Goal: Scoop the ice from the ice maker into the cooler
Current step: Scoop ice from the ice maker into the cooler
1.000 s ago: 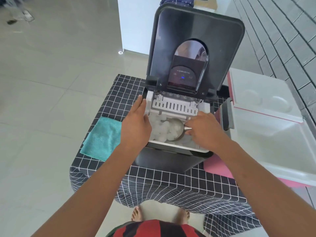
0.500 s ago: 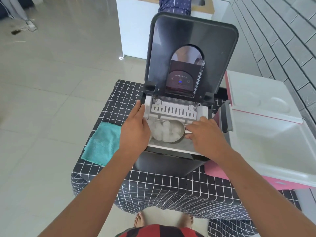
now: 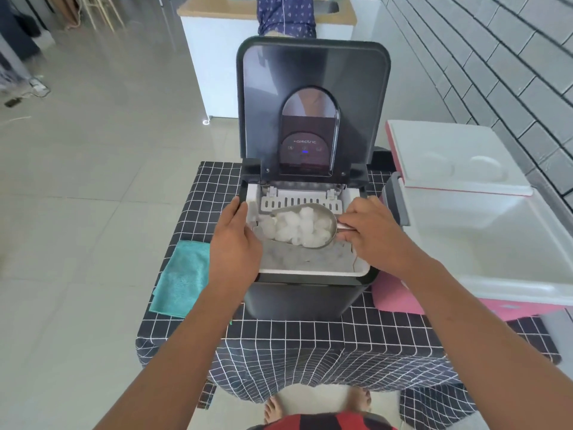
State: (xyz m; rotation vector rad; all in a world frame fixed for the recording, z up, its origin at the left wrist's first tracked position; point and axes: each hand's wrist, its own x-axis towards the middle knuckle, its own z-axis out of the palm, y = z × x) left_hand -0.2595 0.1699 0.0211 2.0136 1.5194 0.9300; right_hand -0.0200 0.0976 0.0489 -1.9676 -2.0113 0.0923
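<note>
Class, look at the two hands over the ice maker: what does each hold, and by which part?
The right hand holds the metal scoop, loaded with ice, by its handle. The left hand holds nothing; it rests on the ice maker's left edge.

Scoop full of ice over the open ice maker, cooler open beside it.

The ice maker [image 3: 310, 293] is a dark box with its lid [image 3: 313, 97] standing upright; its white-rimmed bin shows a grey, mostly bare floor with some ice against the left wall. A metal scoop [image 3: 310, 225], heaped with white ice [image 3: 297, 228], hangs level above the bin near its back, mouth to the left, handle to the right. The cooler [image 3: 483, 243], pink outside and white inside, sits just right of the ice maker with its lid [image 3: 449, 156] thrown back.
</note>
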